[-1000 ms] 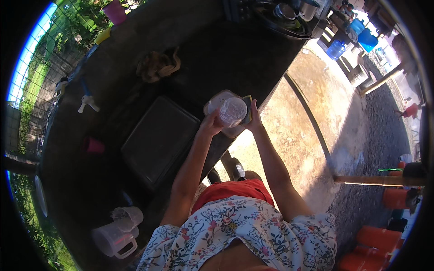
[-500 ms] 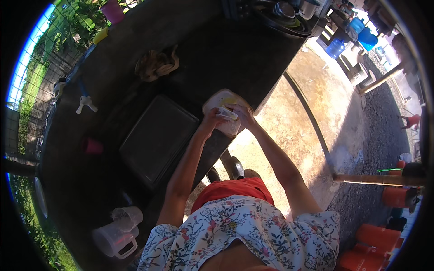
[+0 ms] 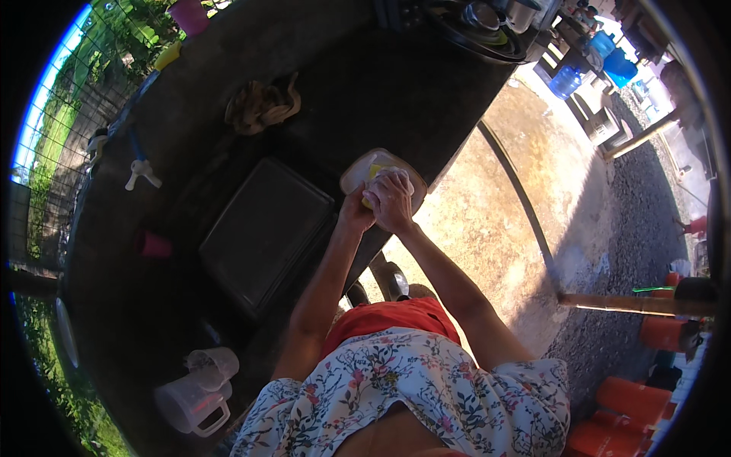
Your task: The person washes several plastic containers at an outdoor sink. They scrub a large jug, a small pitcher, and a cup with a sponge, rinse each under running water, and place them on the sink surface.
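My two hands meet over a shallow pale tub (image 3: 352, 177) at the counter's right edge. My right hand (image 3: 392, 201), coated with white suds, is closed over a yellow sponge (image 3: 375, 170), whose yellow shows above and below the fingers. My left hand (image 3: 355, 212) is closed against the sponge's lower left side. Whatever it grips is covered by the right hand. To the left of the hands, a dark rectangular tray (image 3: 266, 232) lies on the counter.
A brown cloth-like bundle (image 3: 259, 108) lies at the far side. On the left are a white tap (image 3: 142, 175) and a pink cup (image 3: 154, 244). Clear plastic pitchers (image 3: 194, 400) stand at the near left. Dark pans and metal bowls (image 3: 481, 17) are at the far right.
My right hand has moved down and left onto my left hand. The small white block seen in my left hand is now hidden. More foam shows on the right hand.
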Tool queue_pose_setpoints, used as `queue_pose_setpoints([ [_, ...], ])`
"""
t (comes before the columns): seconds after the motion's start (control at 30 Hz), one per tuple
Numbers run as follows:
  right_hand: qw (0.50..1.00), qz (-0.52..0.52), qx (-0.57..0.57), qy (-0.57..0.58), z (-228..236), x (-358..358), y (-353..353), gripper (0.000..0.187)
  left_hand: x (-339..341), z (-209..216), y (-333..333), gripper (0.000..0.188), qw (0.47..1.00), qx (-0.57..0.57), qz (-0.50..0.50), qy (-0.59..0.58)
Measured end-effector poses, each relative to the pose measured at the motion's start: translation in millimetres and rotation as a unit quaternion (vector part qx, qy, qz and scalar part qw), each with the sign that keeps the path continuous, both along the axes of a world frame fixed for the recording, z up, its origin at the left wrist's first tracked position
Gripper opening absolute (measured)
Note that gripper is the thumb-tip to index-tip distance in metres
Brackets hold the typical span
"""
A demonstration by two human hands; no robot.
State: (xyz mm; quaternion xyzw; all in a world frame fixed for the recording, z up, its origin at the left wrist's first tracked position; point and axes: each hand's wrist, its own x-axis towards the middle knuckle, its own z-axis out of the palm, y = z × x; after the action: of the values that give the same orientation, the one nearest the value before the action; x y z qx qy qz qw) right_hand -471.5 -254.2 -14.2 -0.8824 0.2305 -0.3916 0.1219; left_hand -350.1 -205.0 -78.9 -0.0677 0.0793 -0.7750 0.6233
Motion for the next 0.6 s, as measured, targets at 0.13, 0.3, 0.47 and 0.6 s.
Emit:
queue_pose_setpoints([
  [0.13, 0.982, -0.121, 0.022, -0.144, -20.5, 10.6, 29.7, 0.039, -13.2, -13.9, 1.5, 0.042, 0.988, 0.065, 0.099, -0.099],
  [0.3, 0.833, -0.158, 0.405, -0.341, -33.0, 14.2, 14.5, 0.050, -11.8, -6.0, 11.3, 0.039, 0.967, 0.104, 0.155, -0.176],
  [0.47, 0.727, 0.229, 0.635, -0.127, -28.3, -3.0, -50.2, 0.045, 28.2, 20.1, 26.5, 0.025, 0.830, -0.004, 0.072, -0.553],
  [0.6, 0.925, 0.201, 0.318, 0.058, -33.5, 3.5, -65.0, 0.041, 20.8, 35.8, 23.3, 0.016, 0.721, -0.008, 0.095, -0.686],
])
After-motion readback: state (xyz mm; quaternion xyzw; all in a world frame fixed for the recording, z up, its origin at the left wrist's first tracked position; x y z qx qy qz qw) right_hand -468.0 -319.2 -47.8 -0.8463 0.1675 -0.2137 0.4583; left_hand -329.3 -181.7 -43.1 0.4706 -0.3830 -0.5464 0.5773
